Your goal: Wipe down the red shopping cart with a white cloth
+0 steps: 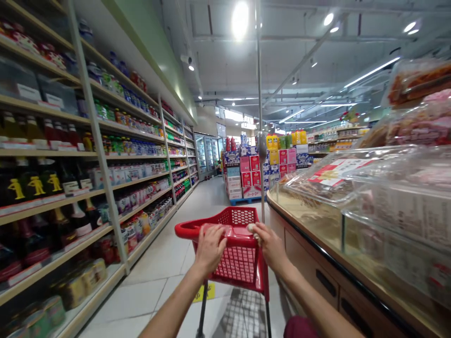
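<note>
A small red shopping cart (234, 263) with a perforated plastic basket stands on thin dark legs in front of me. My left hand (210, 249) lies over its red handle rim, fingers curled across it; the fingertips are partly hidden. At the right end of the rim, my right hand (270, 244) is closed around a small white, knobbly thing (252, 228), too small to name surely. Its fingers are beside the rim; I cannot tell whether they also grip it. Little shows inside the basket.
Shelves of bottles and cans (141, 150) line the left side. A counter (317, 253) stacked with clear plastic food packs (338, 173) runs close on the right. Stacked drink cartons (252, 171) stand ahead beside the tiled aisle (207, 195). A thin metal pole (260, 84) rises behind the cart.
</note>
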A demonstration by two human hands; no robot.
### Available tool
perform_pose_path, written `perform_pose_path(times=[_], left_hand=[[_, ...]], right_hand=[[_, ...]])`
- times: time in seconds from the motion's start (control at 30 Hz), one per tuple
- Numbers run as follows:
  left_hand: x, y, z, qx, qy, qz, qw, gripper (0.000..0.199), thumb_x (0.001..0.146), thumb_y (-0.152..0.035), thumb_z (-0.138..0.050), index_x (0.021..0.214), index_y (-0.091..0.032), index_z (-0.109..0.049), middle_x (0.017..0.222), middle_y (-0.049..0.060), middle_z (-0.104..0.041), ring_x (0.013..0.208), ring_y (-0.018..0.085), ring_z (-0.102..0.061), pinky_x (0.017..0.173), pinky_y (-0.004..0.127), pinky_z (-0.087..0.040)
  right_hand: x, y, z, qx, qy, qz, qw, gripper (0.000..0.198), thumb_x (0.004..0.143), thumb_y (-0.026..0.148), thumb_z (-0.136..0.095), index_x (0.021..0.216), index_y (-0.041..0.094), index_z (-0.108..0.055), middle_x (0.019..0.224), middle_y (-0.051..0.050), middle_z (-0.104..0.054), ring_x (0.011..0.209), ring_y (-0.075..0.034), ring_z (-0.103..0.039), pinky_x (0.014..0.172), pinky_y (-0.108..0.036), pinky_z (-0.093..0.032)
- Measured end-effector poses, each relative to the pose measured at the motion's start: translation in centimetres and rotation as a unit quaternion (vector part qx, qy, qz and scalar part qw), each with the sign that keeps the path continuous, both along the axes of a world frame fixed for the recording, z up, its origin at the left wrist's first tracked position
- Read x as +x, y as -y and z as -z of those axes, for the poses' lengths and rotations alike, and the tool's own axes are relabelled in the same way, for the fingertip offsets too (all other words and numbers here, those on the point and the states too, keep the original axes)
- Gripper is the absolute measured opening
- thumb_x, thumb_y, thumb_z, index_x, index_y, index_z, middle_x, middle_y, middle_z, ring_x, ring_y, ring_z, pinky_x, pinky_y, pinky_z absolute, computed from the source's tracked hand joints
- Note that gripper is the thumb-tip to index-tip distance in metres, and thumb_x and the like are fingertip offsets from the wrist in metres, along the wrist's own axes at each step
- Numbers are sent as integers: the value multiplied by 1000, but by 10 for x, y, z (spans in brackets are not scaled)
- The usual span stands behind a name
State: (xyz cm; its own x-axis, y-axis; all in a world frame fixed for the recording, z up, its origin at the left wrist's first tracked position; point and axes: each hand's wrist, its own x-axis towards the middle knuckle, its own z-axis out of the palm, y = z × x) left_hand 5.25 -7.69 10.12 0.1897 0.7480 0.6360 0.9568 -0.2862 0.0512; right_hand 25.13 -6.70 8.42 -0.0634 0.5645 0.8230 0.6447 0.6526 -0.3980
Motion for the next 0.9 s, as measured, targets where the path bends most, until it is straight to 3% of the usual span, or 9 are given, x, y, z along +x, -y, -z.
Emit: perform_pose_path(times=[0.1,0.27,0.4,0.47,0.67,0.8,0.9], left_hand=[[-10,-11,-2,-21,41,-56,997,42,83,-38,-35,116,-16,-49,125,12,-49,116,24,-41,98,54,-24],[2,-12,6,0,32,-29,999,39,82,-36,-37,113,-16,-51,122,12,-52,112,21,-47,98,47,-27],[16,-1,9,22,31,-33,999,39,81,-36,-40,111,-15,-52,121,13,-52,111,22,-47,97,44,-30],[18,4,10,31,34,-35,998,40,80,-36,-41,112,-14,-52,122,13,-51,112,23,-46,96,45,-29],[3,12,12,31,24,-50,998,41,76,-35,-45,111,-14,-53,120,12,-53,110,23,-48,96,43,-30],[-10,19,11,21,30,-50,998,41,76,-36,-44,110,-15,-53,121,13,-52,110,23,-48,96,44,-30],[-6,21,6,6,51,-61,997,42,76,-34,-44,112,-13,-52,124,15,-49,115,25,-43,99,50,-23]], right_hand=[[3,-5,2,-16,-15,50,999,36,78,9,-38,95,24,-65,104,-6,-62,96,-19,-57,84,-36,-46],[-6,-10,6,45,59,9,997,38,78,8,-40,107,23,-59,117,-6,-55,110,-20,-48,95,-38,-36],[26,-20,5,4,17,93,996,39,77,7,-38,105,22,-60,113,-6,-57,108,-21,-49,93,-38,-37],[27,-21,5,-14,-4,114,993,40,76,6,-37,104,22,-60,112,-7,-58,107,-21,-49,92,-39,-37],[-12,-12,10,38,83,4,996,41,79,6,-39,113,23,-55,123,-6,-51,117,-21,-40,98,-41,-30],[2,-10,6,3,0,59,998,38,78,7,-39,108,21,-57,115,-9,-55,109,-23,-47,94,-46,-34],[-13,3,2,9,-26,1,1000,44,75,4,-38,110,23,-56,116,-6,-55,111,-22,-45,97,-45,-31]])
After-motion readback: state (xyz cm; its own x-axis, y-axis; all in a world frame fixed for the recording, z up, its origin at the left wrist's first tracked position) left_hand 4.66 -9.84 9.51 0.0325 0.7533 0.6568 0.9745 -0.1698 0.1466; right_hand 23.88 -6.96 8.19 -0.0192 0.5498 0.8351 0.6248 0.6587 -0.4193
